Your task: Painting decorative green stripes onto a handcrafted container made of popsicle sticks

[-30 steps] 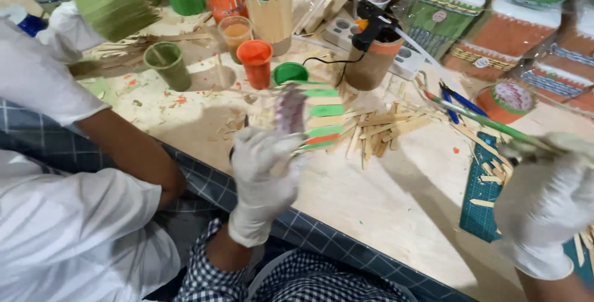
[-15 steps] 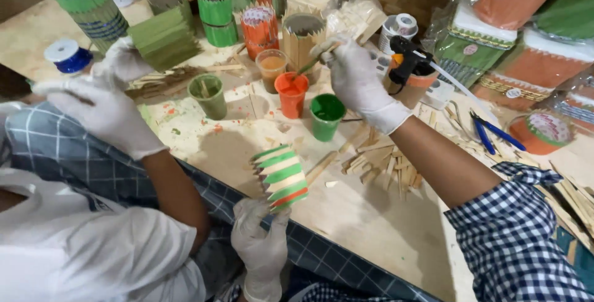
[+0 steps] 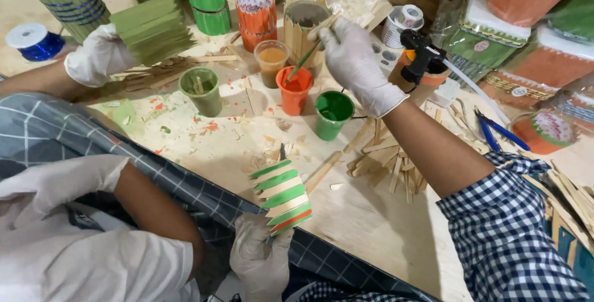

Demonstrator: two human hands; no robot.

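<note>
My gloved left hand [image 3: 260, 258] grips the base of a small holder made of wooden sticks [image 3: 281, 194], painted in green stripes with one orange stripe, at the table's near edge. My gloved right hand [image 3: 356, 60] reaches across the table and pinches a thin green-handled brush [image 3: 306, 60]. The brush tip dips into an orange paint cup [image 3: 294, 91]. A green paint cup [image 3: 333, 115] stands just right of it, under my wrist.
A co-worker on the left has one gloved hand [image 3: 99, 54] on a green stick fan and the other [image 3: 55, 181] near the edge. An olive cup [image 3: 201, 91], a clear cup [image 3: 271, 64], a glue gun [image 3: 421, 54], loose sticks [image 3: 390, 166] and blue-handled pliers [image 3: 495, 132] lie around.
My right hand has swung from the far right over to the paint cups with the brush. My left hand has lowered the striped holder towards the near edge.
</note>
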